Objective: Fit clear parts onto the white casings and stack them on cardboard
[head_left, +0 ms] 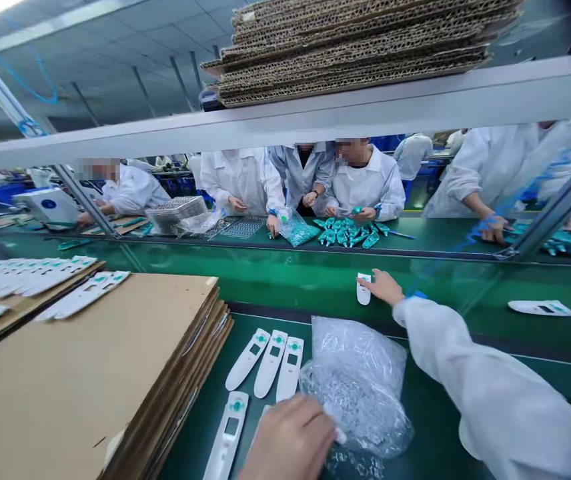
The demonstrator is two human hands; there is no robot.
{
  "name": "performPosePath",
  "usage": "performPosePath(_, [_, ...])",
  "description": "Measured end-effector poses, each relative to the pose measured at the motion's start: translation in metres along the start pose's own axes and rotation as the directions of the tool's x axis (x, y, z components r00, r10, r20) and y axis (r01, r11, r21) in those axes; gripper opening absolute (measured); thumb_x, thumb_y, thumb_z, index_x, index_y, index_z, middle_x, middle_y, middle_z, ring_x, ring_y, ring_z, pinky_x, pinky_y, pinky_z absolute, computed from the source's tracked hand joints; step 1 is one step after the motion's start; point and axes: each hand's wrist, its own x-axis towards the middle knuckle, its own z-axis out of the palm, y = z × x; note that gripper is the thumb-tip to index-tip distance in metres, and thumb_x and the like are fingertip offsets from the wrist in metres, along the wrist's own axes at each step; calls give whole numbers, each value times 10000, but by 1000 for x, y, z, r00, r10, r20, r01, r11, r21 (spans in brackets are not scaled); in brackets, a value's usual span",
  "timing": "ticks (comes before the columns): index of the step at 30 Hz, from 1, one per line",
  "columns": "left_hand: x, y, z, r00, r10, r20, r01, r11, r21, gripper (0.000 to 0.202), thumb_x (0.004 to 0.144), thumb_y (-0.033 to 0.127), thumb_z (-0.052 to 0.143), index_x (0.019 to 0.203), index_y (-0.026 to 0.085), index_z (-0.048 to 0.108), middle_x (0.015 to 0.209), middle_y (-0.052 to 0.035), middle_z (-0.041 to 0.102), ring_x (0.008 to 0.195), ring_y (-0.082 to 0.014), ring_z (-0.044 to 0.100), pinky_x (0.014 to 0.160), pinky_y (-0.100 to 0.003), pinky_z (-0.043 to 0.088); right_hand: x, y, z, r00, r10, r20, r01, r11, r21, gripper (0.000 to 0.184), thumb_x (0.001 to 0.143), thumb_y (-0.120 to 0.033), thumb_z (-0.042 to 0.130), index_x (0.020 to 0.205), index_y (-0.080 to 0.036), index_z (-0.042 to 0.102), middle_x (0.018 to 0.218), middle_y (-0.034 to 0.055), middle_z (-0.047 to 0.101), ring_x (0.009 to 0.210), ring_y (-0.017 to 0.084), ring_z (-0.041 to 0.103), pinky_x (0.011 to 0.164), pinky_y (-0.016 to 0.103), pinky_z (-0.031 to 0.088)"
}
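My right hand [383, 287] reaches out over the green conveyor belt [275, 280], fingers on a small white plastic shell [363, 289] lying there. My left hand [290, 439] is low in front, fingers curled around a white piece [336, 432] that sticks out beside a clear plastic bag [360, 387]. Three white thermometer-like shells [269, 361] lie side by side on the green mat, with one more [228, 433] nearer to me.
A stack of cardboard sheets [90, 373] fills the left, with rows of white shells [30, 277] behind it. Another white shell [540, 307] rides the belt at right. People in white coats work across the belt among teal parts [348, 233]. Corrugated sheets [355, 47] lie on the overhead shelf.
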Motion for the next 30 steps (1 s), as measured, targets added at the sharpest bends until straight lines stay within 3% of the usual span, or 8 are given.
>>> performPosePath(2, [37,6,44,968,-58,244,40,996,77,72,892,136,677,916,176,732,969,-77,755,869,-263,724,681,-362,590,4,-16,12,1000,18,17,-18,1000,-1,380,987,-387,666,1292,-164,626,1361,125,607,1228,277,604,1051,515,511])
performPosePath(4, [62,2,68,941,-86,329,52,993,110,58,905,154,678,901,134,732,974,-121,747,907,-314,722,686,-402,576,3,-28,19,999,17,49,-18,1000,21,337,991,-360,663,1268,-170,635,1326,112,624,1183,259,625,1020,495,534])
performPosePath(11, [68,-18,82,944,-93,318,97,995,3,64,906,176,698,858,137,714,1011,-113,732,940,-295,704,742,-376,546,-31,-37,1,969,-173,178,117,951,284,265,987,-392,665,1011,-129,686,980,24,699,897,195,688,829,368,588])
performPosePath(14, [63,-20,74,962,-85,258,127,980,-152,69,958,173,630,940,161,695,1001,-71,737,913,-247,709,771,-343,548,-65,-36,-19,960,-223,169,130,890,437,382,986,-505,626,1025,-128,676,913,41,705,788,170,675,735,324,565])
performPosePath(19, [70,-22,37,984,-125,125,167,891,-422,115,1012,192,560,990,179,672,960,-46,755,880,-191,728,794,-285,568,-137,-39,-46,962,-234,143,107,802,588,666,777,-786,670,921,-136,688,798,60,682,674,178,601,596,287,458])
performPosePath(21, [78,-23,17,980,-193,39,176,769,-615,121,1020,243,566,1046,184,669,969,-46,765,871,-167,743,804,-255,588,-164,-45,-50,963,-230,142,95,778,621,675,768,-799,662,915,-142,688,791,55,666,657,166,570,580,275,427])
performPosePath(25, [94,-23,-16,939,-344,-16,105,331,-938,167,939,278,695,1072,178,701,895,-51,781,770,-158,765,759,-232,629,-197,-59,-49,958,-254,134,101,735,670,570,839,-725,658,916,-161,672,770,20,610,641,132,504,562,245,382])
performPosePath(30, [102,-24,-33,950,-313,-5,50,167,-985,181,921,186,718,1099,191,750,926,-56,795,819,-155,778,798,-216,646,-208,-76,-40,950,-304,74,159,673,723,475,897,-640,657,867,-165,653,735,3,557,627,117,447,542,234,359])
